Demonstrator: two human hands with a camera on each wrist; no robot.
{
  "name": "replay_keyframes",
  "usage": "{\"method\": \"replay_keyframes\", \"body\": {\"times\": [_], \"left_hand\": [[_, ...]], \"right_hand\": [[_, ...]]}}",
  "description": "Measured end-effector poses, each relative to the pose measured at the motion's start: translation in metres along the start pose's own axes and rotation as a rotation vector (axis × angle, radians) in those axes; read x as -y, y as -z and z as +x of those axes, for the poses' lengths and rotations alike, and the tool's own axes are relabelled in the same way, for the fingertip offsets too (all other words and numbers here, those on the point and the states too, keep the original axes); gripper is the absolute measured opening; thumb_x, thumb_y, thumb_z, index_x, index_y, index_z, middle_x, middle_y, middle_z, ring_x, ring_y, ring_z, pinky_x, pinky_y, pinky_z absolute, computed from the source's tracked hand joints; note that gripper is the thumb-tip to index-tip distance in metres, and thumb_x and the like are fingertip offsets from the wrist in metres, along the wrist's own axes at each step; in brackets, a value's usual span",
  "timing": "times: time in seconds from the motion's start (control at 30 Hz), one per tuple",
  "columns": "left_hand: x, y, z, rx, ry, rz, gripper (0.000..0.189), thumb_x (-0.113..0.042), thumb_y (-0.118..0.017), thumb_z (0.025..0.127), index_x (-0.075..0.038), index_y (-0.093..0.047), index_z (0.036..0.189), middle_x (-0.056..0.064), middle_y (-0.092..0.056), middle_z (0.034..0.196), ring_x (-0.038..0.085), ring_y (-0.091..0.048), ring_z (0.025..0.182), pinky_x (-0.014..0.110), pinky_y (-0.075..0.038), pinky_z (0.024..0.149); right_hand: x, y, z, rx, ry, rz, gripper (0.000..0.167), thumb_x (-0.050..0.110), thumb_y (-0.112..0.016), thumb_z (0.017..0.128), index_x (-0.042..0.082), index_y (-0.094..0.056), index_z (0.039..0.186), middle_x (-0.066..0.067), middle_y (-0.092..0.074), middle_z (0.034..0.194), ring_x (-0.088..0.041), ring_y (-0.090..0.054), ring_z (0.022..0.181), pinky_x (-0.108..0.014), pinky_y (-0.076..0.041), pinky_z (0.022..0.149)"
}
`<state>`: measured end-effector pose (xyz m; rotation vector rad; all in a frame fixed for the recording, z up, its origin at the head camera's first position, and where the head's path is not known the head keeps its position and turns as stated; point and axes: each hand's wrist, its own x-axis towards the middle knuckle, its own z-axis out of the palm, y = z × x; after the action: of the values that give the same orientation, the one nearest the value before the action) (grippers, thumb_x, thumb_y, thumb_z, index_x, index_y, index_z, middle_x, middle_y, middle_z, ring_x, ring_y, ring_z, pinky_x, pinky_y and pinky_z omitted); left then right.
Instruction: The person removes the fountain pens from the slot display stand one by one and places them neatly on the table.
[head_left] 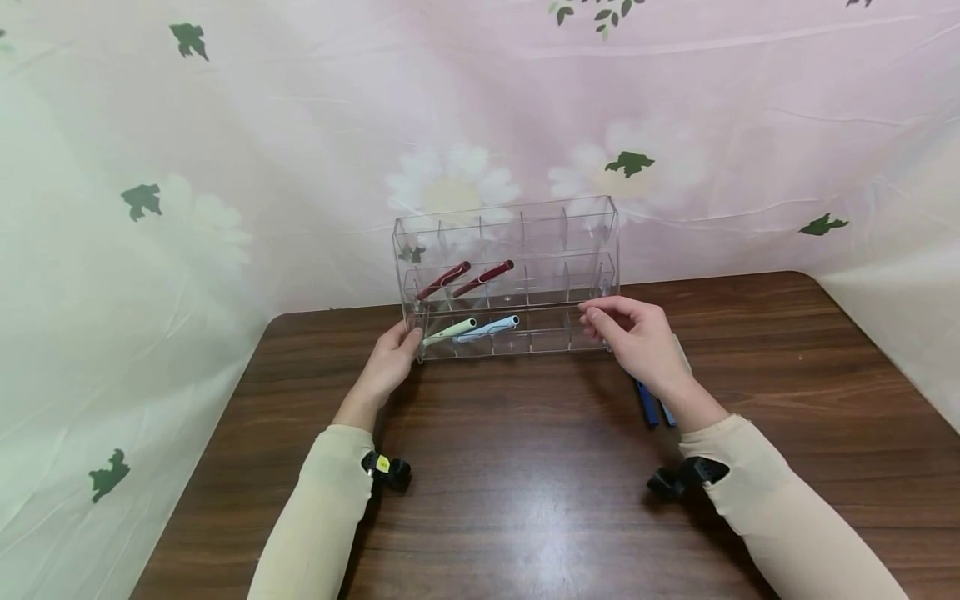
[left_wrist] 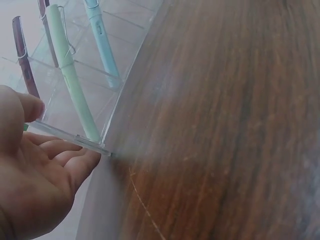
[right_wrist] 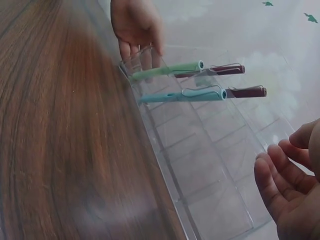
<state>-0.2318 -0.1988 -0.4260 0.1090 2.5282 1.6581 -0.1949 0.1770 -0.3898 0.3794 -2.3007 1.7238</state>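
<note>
A clear plastic pen organizer [head_left: 547, 342] with tiered compartments stands at the table's back edge. Two dark red pens [head_left: 483, 279] lean in its middle tier, toward the left. Below them, a light green pen [head_left: 450, 332] and a light blue pen [head_left: 487, 329] slant in the front tier's left compartments. My left hand [head_left: 392, 360] grips the organizer's left end panel, thumb on one side and fingers on the other [left_wrist: 42, 170]. Near the right end, my right hand [head_left: 637, 337] hovers with fingers loosely bent and fingertips close to the clear tiers; nothing shows between them [right_wrist: 295, 180].
Under and beside the right forearm, a dark blue pen [head_left: 647, 406] and a lighter blue pen [head_left: 667, 414] lie on the brown wooden table [head_left: 487, 467]. A pale floral cloth [head_left: 315, 150] hangs right behind the organizer and along both sides.
</note>
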Motion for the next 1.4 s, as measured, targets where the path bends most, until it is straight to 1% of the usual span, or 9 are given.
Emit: {"method": "replay_keyframes", "body": {"times": [0.17, 0.37, 0.57, 0.67, 0.77, 0.93, 1.03, 1.2, 1.4], "left_hand": [[0.002, 0.002, 0.001, 0.012, 0.0, 0.006, 0.055, -0.03, -0.043, 0.118, 0.003, -0.042, 0.162, 0.024, -0.046, 0.167, 0.036, -0.036, 0.16, 0.057, -0.032, 0.132], [-0.001, 0.003, -0.001, 0.032, 0.014, -0.016, 0.056, -0.03, -0.044, 0.118, 0.003, -0.039, 0.164, 0.023, -0.043, 0.169, 0.036, -0.036, 0.16, 0.057, -0.032, 0.132], [0.001, 0.005, -0.001, 0.037, 0.022, -0.036, 0.053, -0.027, -0.044, 0.118, 0.004, -0.042, 0.162, 0.022, -0.05, 0.161, 0.028, -0.045, 0.137, 0.052, -0.039, 0.125], [0.002, 0.004, 0.0, 0.032, 0.019, -0.046, 0.048, -0.026, -0.044, 0.118, 0.005, -0.05, 0.155, 0.017, -0.063, 0.126, 0.026, -0.051, 0.117, 0.042, -0.048, 0.107], [0.001, 0.003, 0.0, 0.016, 0.016, -0.064, 0.041, -0.026, -0.045, 0.118, 0.004, -0.057, 0.143, 0.001, -0.05, 0.093, 0.019, -0.049, 0.096, 0.03, -0.046, 0.086], [-0.001, 0.001, -0.001, -0.008, 0.015, -0.082, 0.031, -0.024, -0.046, 0.118, 0.003, -0.06, 0.125, -0.005, -0.038, 0.076, 0.013, -0.038, 0.072, 0.026, -0.034, 0.066], [-0.001, 0.0, -0.001, -0.016, 0.013, -0.046, 0.034, -0.026, -0.045, 0.118, 0.003, -0.061, 0.128, -0.002, -0.044, 0.082, 0.015, -0.044, 0.079, 0.027, -0.038, 0.073], [-0.001, 0.001, -0.001, -0.017, 0.008, 0.013, 0.045, -0.028, -0.044, 0.118, 0.005, -0.059, 0.145, 0.012, -0.055, 0.111, 0.027, -0.05, 0.117, 0.039, -0.042, 0.102], [0.0, 0.001, -0.002, -0.018, 0.022, 0.016, 0.041, -0.029, -0.044, 0.118, 0.003, -0.061, 0.137, 0.004, -0.044, 0.094, 0.027, -0.05, 0.11, 0.041, -0.039, 0.095]], "right_hand": [[0.0, -0.007, 0.0, 0.022, -0.018, 0.035, 0.021, 0.005, -0.067, 0.106, -0.013, -0.075, 0.115, 0.006, -0.08, 0.091, 0.0, -0.071, 0.076, -0.022, -0.064, 0.073], [0.001, -0.013, 0.0, 0.039, -0.027, 0.049, 0.023, 0.003, -0.066, 0.106, -0.015, -0.073, 0.119, -0.03, -0.078, 0.108, -0.004, -0.076, 0.085, -0.023, -0.066, 0.077], [0.0, -0.02, 0.004, 0.053, -0.018, 0.08, 0.024, 0.002, -0.066, 0.105, -0.016, -0.072, 0.12, -0.037, -0.075, 0.113, -0.002, -0.077, 0.087, -0.026, -0.067, 0.082], [0.0, -0.024, 0.006, 0.046, 0.004, 0.083, 0.023, 0.002, -0.068, 0.104, -0.014, -0.073, 0.12, -0.035, -0.075, 0.114, -0.002, -0.077, 0.089, -0.023, -0.066, 0.082], [-0.001, -0.028, 0.008, 0.039, 0.03, 0.057, 0.021, 0.003, -0.07, 0.104, -0.009, -0.076, 0.12, -0.029, -0.078, 0.116, 0.0, -0.077, 0.093, -0.017, -0.063, 0.083], [-0.001, -0.036, 0.01, 0.051, 0.033, 0.032, 0.022, 0.009, -0.071, 0.105, -0.001, -0.078, 0.124, -0.021, -0.079, 0.123, 0.004, -0.073, 0.102, -0.012, -0.059, 0.089], [-0.002, -0.042, 0.013, 0.071, 0.017, 0.006, 0.024, 0.012, -0.072, 0.105, 0.004, -0.078, 0.127, -0.015, -0.079, 0.127, -0.001, -0.074, 0.108, -0.011, -0.057, 0.092], [-0.004, -0.05, 0.015, 0.113, 0.011, -0.015, 0.028, 0.012, -0.07, 0.106, 0.007, -0.076, 0.132, -0.012, -0.078, 0.132, -0.023, -0.074, 0.122, -0.01, -0.055, 0.095], [-0.006, -0.06, 0.016, 0.137, 0.028, 0.006, 0.031, 0.009, -0.069, 0.106, 0.003, -0.073, 0.137, -0.015, -0.076, 0.135, -0.033, -0.072, 0.127, -0.008, -0.054, 0.095]]}}
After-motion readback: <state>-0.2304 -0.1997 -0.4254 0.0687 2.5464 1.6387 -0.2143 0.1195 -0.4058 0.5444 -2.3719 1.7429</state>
